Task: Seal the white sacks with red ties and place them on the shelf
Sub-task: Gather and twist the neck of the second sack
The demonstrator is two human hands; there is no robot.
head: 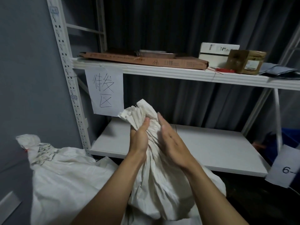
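Observation:
A white sack (155,181) stands in front of me with its mouth gathered into a bunch (138,112). My left hand (139,135) is closed around the gathered neck. My right hand (170,138) lies flat against the neck's right side with its fingers straight. No tie shows on this neck. A second white sack (65,172) lies at the lower left, its neck bound with a red tie (26,150). Loose red ties (224,70) rest on the upper shelf board (162,71) at the right.
The lower white shelf board (211,148) lies behind the sack. A paper sign (104,91) hangs from the upper shelf. Flat cardboard (146,60), a metal tray (157,53), a white box (217,52) and a brown box (248,61) sit above. A blue bin (290,143) stands at the right.

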